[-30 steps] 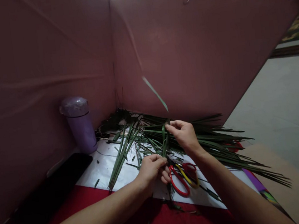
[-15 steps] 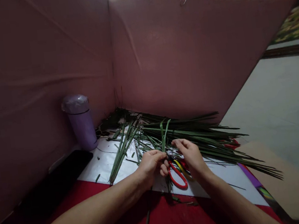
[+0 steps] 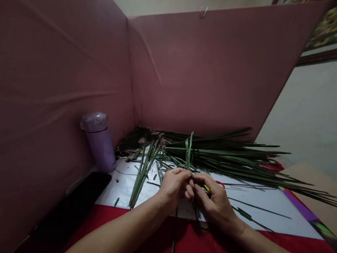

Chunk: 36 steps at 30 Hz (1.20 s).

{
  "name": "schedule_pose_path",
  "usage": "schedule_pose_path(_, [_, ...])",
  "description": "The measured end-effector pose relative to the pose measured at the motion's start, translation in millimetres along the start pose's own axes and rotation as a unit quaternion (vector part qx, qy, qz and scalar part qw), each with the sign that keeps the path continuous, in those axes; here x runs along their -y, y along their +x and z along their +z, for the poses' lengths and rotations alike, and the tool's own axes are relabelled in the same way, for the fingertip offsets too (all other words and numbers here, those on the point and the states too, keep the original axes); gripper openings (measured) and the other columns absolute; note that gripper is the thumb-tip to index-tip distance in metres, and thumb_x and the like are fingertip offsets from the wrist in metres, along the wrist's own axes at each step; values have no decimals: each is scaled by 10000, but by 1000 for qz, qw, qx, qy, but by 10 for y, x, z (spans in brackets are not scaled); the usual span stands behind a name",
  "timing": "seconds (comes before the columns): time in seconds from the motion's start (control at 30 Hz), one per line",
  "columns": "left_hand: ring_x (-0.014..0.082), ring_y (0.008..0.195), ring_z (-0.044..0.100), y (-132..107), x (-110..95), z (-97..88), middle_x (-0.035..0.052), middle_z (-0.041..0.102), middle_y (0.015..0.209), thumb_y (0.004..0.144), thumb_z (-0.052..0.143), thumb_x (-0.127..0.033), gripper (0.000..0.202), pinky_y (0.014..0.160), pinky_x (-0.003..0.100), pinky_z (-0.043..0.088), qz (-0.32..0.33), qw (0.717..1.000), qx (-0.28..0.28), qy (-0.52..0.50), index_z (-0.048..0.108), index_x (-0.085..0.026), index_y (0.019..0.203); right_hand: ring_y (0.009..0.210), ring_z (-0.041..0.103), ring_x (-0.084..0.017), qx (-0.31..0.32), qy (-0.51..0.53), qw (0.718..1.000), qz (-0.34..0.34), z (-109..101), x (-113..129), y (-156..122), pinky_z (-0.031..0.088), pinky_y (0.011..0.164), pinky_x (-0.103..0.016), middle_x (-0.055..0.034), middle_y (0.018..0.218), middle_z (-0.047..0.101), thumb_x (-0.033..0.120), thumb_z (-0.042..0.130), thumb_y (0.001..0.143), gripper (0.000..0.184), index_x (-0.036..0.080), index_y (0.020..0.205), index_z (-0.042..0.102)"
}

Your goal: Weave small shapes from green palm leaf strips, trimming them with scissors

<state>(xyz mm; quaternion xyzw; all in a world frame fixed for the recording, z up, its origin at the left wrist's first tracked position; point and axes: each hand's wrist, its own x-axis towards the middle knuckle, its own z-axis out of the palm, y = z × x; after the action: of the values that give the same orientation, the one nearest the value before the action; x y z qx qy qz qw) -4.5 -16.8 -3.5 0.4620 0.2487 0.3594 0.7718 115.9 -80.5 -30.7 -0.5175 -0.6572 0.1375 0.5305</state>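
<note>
My left hand point(image 3: 177, 186) pinches the lower end of a narrow green leaf strip point(image 3: 189, 153), which stands upright with its top bent into a loop. My right hand point(image 3: 214, 202) meets it there, thumb and fingers closed at the base of the same strip; the exact grip is hidden by the fingers. Behind my right hand, parts of scissors show: a bit of red handle point(image 3: 220, 184) and a bit of yellow. The rest is covered, and I cannot tell whether they lie on the table. Thin stems hang below my hands.
A large bundle of long green leaves point(image 3: 235, 151) spreads rightward; a smaller bundle point(image 3: 143, 174) lies left. A purple tumbler point(image 3: 100, 150) and a black phone-like slab point(image 3: 76, 198) stand and lie at left. White sheet point(image 3: 274, 199) covers red cloth point(image 3: 133, 244). Pink panels rise behind.
My right hand has come left and down to meet my left hand at the strip's base. The scissors, plainly visible before, are now mostly hidden behind it. The view has shifted slightly.
</note>
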Motion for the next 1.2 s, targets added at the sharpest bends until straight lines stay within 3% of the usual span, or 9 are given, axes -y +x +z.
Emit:
schedule_pose_path(0.3, [73, 333, 480, -6, -5, -2, 0, 561, 523, 707, 593, -265, 168, 355, 186, 351, 12, 1000, 13, -10, 498, -130, 677, 968, 577, -195, -23, 230, 968, 100, 3, 19, 5, 461, 845, -353, -73, 1026, 594, 257, 550, 785, 283, 227, 1054, 468])
schedule_pose_path(0.6, [79, 363, 508, -34, -41, 22, 4, 570, 548, 719, 603, -285, 185, 376, 183, 373, 55, 995, 68, -45, 518, -120, 713, 767, 556, -155, 67, 421, 899, 102, 101, -8, 1, 456, 757, -330, -28, 883, 554, 131, 560, 717, 416, 243, 1111, 484])
schedule_pose_path(0.77, [79, 364, 514, -39, -45, 13, 13, 590, 593, 732, 598, -282, 179, 357, 180, 384, 40, 993, 91, -57, 533, -118, 759, 752, 523, -128, 91, 417, 897, 114, 139, -36, -34, 435, 736, -264, 16, 802, 525, 20, 485, 622, 474, 273, 1021, 516])
schedule_pose_path(1.03, [96, 362, 525, -107, -60, 102, 24, 585, 556, 735, 587, -250, 153, 331, 174, 379, 23, 993, 98, -57, 515, -115, 738, 602, 486, -108, 53, 394, 904, 160, 143, -24, 0, 430, 602, -244, 13, 780, 514, 151, 578, 671, 357, 228, 1010, 497])
schedule_pose_path(1.2, [93, 348, 504, -79, -35, 68, 14, 566, 513, 730, 583, -225, 129, 335, 183, 379, 22, 995, 89, -42, 514, -117, 722, 546, 495, -112, 45, 420, 894, 152, 120, 17, 16, 432, 539, -247, 44, 639, 465, 72, 486, 624, 352, 210, 947, 500])
